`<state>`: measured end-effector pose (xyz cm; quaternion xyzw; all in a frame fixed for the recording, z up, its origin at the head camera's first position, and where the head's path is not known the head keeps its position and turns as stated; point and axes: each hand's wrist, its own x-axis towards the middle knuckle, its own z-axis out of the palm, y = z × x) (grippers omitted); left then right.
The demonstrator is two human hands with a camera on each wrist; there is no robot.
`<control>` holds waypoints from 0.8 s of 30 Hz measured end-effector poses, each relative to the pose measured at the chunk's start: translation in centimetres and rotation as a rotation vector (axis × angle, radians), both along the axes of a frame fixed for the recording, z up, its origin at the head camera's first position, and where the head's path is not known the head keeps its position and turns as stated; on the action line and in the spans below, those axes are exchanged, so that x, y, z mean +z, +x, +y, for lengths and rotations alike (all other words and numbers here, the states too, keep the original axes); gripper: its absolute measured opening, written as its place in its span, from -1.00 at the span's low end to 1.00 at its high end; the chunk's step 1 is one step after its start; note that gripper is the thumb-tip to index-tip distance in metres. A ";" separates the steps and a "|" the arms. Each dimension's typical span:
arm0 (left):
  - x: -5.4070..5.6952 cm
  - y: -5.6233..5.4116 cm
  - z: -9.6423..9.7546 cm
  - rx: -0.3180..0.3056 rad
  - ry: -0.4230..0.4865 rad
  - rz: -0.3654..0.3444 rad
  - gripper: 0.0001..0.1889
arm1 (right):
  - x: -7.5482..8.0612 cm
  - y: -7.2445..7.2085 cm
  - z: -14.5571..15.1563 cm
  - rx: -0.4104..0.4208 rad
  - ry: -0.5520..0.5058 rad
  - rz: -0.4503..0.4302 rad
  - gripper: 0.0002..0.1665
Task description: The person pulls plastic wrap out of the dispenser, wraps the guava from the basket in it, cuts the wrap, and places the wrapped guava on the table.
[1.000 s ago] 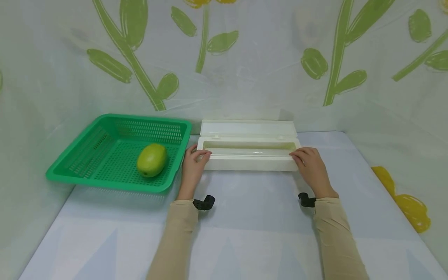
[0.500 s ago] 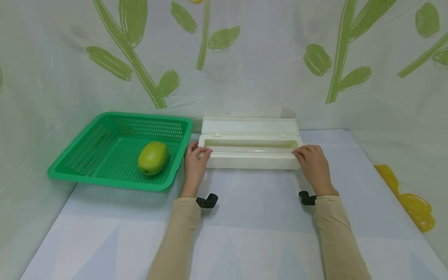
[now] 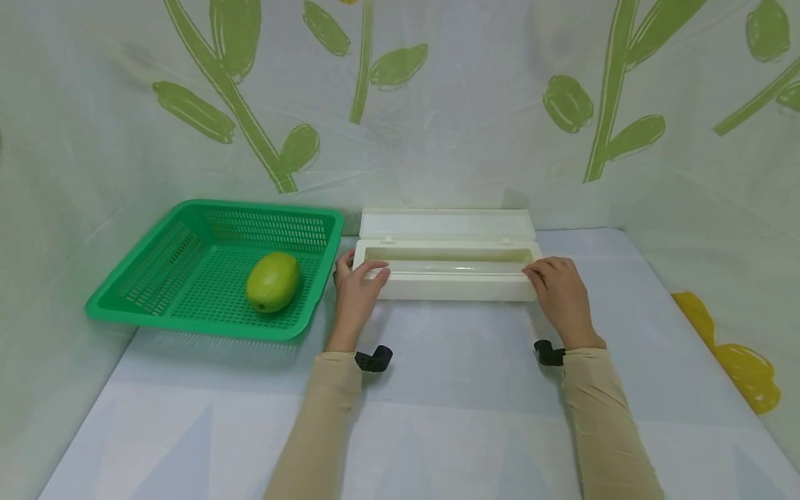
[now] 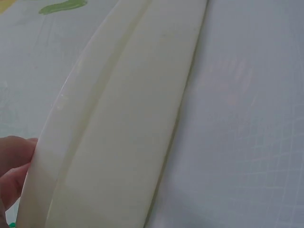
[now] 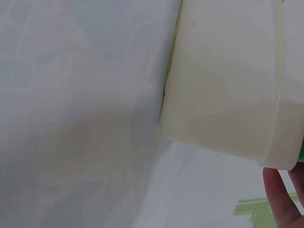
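Note:
A long white box (image 3: pixel 453 288), like a cling film dispenser, lies at the back of the table with its hinged lid (image 3: pixel 446 223) raised. Inside its slot a clear, shiny strip (image 3: pixel 462 266) shows. My left hand (image 3: pixel 357 298) is at the left front corner, thumb and forefinger bent over the front rim. The other fingers of that hand lie along the box's left end. At the right front corner my right hand (image 3: pixel 562 298) pinches the rim with thumb and forefinger. In the right wrist view, fingertips (image 5: pixel 274 183) meet the box's end; whether they also hold film, I cannot tell.
A green plastic basket (image 3: pixel 215 326) stands to the left, near my left hand, with a yellow-green fruit (image 3: pixel 273 282) in it. Behind the box rises a leaf-printed wall covering (image 3: pixel 462 153). The pale table (image 3: pixel 462 389) stretches toward me between the forearms.
My left hand has moved slightly right along the front rim, thumb and forefinger further in from the corner. My right hand stays at its corner. The head view has shifted a little.

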<state>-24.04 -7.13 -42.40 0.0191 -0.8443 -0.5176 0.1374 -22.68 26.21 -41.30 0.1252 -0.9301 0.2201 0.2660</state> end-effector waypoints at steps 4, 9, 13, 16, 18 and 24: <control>0.1 0.0 0.2 0.023 0.030 0.005 -0.80 | 0.0 0.0 0.0 0.002 -0.002 0.010 -0.86; 0.0 -0.2 0.2 0.056 0.048 0.030 -0.81 | 0.1 0.0 0.0 -0.003 -0.005 0.015 -0.85; -0.1 -0.2 0.0 0.072 0.036 0.053 -0.79 | 0.1 0.0 0.0 -0.018 0.001 0.012 -0.85; -0.1 -0.3 0.0 0.068 0.021 0.051 -0.78 | 0.1 0.1 0.0 -0.028 -0.004 -0.012 -0.84; -0.1 -0.2 0.0 0.068 0.015 0.048 -0.77 | 0.1 0.1 0.0 -0.033 -0.012 -0.031 -0.84; -0.1 0.1 -0.1 0.078 0.022 0.065 -0.77 | 0.2 0.2 0.0 -0.020 -0.022 -0.038 -0.83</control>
